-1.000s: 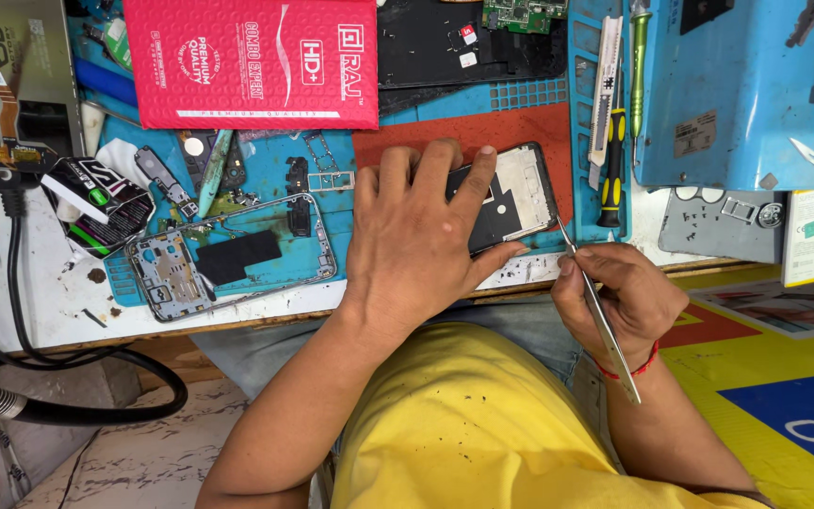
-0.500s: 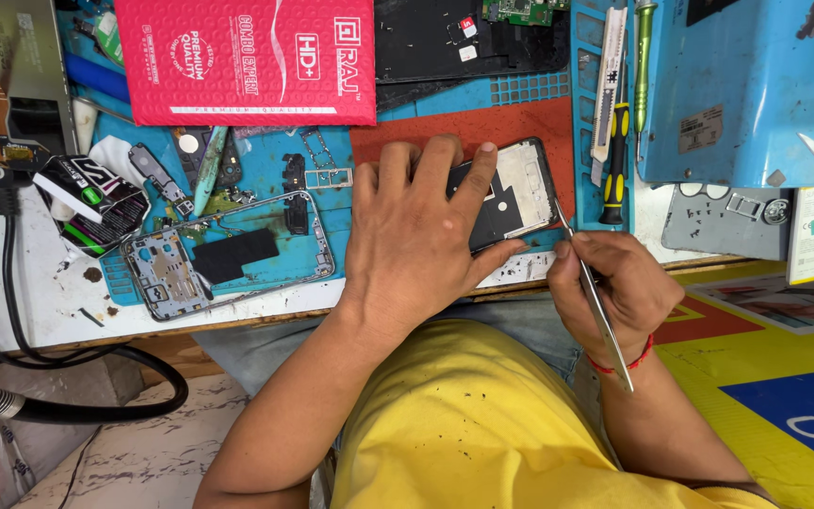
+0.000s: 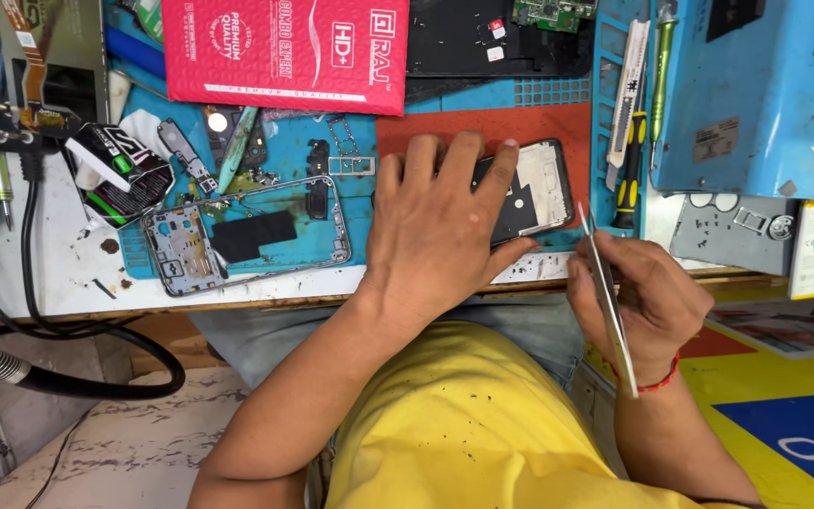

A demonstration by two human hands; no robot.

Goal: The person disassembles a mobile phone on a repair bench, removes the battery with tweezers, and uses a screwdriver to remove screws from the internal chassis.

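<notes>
The left hand (image 3: 440, 231) lies flat with spread fingers on the opened phone (image 3: 529, 193) on the red mat (image 3: 520, 127), while the right hand (image 3: 643, 302), fingers closed, holds tweezers (image 3: 605, 292) beside its edge, so disassembly seems partly done, a stripped frame (image 3: 242, 236) already lying aside.

A red padded envelope (image 3: 284, 52) lies at the far edge of the worktop (image 3: 49, 283). A stripped phone frame (image 3: 242, 236) rests on the blue mat (image 3: 369, 212). A yellow-handled screwdriver (image 3: 628, 170) sits beside a blue box (image 3: 756, 94). Black cables (image 3: 58, 368) hang off the front left.
</notes>
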